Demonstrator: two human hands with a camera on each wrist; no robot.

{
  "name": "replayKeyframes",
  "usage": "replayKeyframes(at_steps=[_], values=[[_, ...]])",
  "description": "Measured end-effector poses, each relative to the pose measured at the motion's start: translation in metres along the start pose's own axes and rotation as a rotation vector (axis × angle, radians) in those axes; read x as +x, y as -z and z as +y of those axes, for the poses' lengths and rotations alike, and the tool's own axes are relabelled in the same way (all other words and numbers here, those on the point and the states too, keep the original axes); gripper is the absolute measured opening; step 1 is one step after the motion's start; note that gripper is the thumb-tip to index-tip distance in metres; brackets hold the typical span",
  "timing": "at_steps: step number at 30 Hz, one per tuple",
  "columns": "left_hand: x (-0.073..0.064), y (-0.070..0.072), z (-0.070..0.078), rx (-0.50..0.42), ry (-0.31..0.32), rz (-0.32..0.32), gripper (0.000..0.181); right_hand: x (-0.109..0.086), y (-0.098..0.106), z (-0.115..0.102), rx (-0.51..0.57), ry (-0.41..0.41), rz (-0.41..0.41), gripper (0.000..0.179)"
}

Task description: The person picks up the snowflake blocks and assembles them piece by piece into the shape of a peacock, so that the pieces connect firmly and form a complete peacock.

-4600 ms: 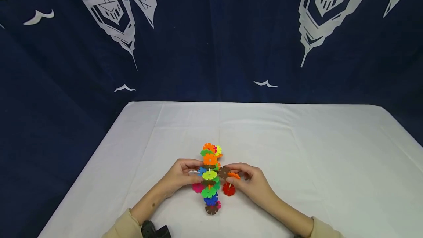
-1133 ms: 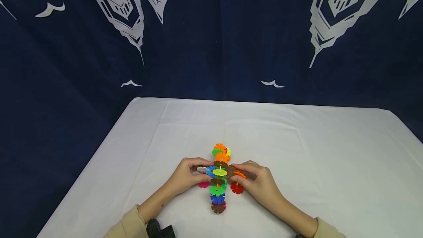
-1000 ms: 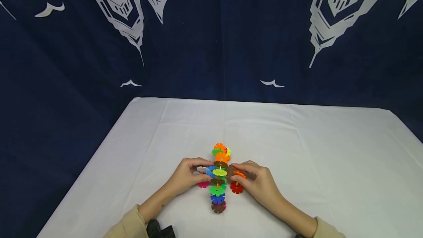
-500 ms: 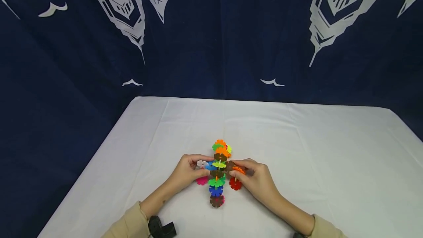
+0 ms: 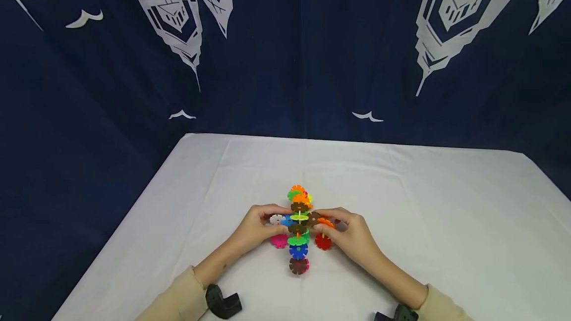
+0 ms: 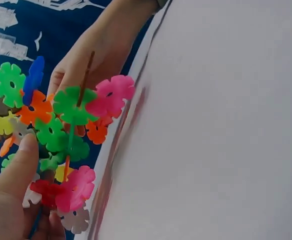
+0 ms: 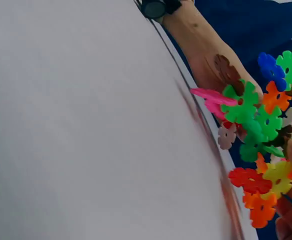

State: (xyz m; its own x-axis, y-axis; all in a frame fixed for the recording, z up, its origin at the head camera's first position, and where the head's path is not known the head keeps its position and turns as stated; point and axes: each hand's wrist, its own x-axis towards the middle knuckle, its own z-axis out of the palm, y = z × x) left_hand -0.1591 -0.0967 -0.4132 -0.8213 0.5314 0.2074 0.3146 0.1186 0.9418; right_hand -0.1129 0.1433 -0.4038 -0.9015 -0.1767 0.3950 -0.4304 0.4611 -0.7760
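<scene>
A figure built from interlocking flower-shaped plastic discs [image 5: 298, 240] in many colours stands between my hands in the head view, long axis running away from me. My left hand [image 5: 254, 227] pinches its left side by the white and blue discs, thumb toward me. My right hand [image 5: 354, 234] pinches the right side at a brown disc [image 5: 314, 219] and an orange one. A red disc [image 5: 323, 241] hangs below the right fingers, a pink disc [image 5: 279, 241] below the left. In the left wrist view, green discs [image 6: 51, 131] and the left thumb show; discs hide some fingers.
A white-clothed table [image 5: 401, 197] lies under the hands. Behind it hangs a dark blue curtain [image 5: 285, 73] with white building and bird prints. A black device [image 5: 223, 303] sits at the left wrist and another [image 5: 401, 313] at the right.
Both hands keep their hold. The figure's near end has shifted up in the head view, and the light green disc turns more edge-on. The head view has shifted slightly too.
</scene>
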Motion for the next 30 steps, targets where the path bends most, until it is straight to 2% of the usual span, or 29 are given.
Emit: replayKeyframes(at_steps=[2, 5, 6, 9, 12, 14, 20, 24, 27, 30], values=[[0.011, 0.002, 0.0, 0.023, -0.036, -0.031, 0.033, 0.007, 0.007, 0.005, -0.013, 0.005, -0.023, 0.028], [0.029, 0.003, 0.015, 0.079, -0.043, -0.057, 0.035, 0.022, 0.017, 0.016, -0.015, 0.01, -0.053, 0.029], [0.036, 0.004, 0.014, 0.101, -0.039, -0.057, 0.035, 0.027, 0.02, 0.02, -0.017, 0.013, -0.061, 0.029], [0.056, 0.006, 0.009, 0.145, -0.023, -0.042, 0.036, 0.043, 0.027, 0.032, -0.017, 0.011, -0.08, 0.029], [0.074, 0.007, -0.012, 0.145, -0.034, -0.023, 0.037, 0.056, 0.03, 0.043, -0.016, 0.003, -0.097, 0.029], [0.081, 0.008, -0.016, 0.129, -0.042, -0.028, 0.038, 0.061, 0.031, 0.05, -0.007, -0.001, -0.107, 0.03], [0.087, 0.012, -0.019, 0.081, -0.042, -0.055, 0.039, 0.065, 0.034, 0.054, 0.021, 0.011, -0.14, 0.036], [0.084, 0.016, -0.02, 0.055, -0.045, -0.096, 0.046, 0.06, 0.033, 0.053, -0.083, 0.018, -0.151, 0.046], [0.081, 0.02, -0.021, 0.114, -0.04, -0.125, 0.052, 0.056, 0.033, 0.054, -0.182, 0.028, -0.14, 0.052], [0.077, 0.023, -0.022, 0.208, -0.029, -0.141, 0.053, 0.054, 0.033, 0.057, -0.24, 0.033, -0.096, 0.049]])
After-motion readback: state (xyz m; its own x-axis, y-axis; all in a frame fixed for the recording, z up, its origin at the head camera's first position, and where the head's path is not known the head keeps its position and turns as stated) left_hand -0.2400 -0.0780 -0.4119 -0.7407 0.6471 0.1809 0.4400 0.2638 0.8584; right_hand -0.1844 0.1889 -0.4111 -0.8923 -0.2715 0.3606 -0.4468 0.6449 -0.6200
